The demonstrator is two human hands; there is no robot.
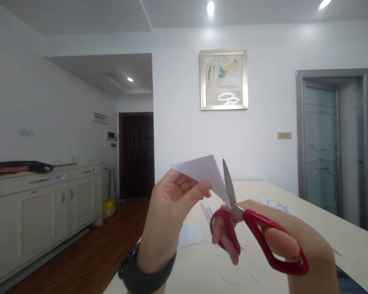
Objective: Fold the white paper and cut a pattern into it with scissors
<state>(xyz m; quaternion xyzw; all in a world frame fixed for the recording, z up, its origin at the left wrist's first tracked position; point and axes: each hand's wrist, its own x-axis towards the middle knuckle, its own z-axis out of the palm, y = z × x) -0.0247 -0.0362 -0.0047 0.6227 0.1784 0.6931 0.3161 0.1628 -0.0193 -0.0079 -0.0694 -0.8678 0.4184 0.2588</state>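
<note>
My left hand (184, 190), with a dark band on its wrist, pinches a folded piece of white paper (202, 169) between thumb and fingers, holding it up above the table. The red-handled scissors (263, 224) are in my right hand (282, 243), thumb through one loop and fingers through the other. Their blades are spread and point upward, with the paper's lower right corner at the crotch of the blades. Whether the edge is being cut at this instant I cannot make out.
On the pale table (263, 273) lie a white paper sheet (190, 235), thin white strips (206, 212), curled offcuts and crumpled paper (276, 205) at the right. A long cabinet (49, 204) stands to the left, and a framed picture (223, 79) hangs on the wall ahead.
</note>
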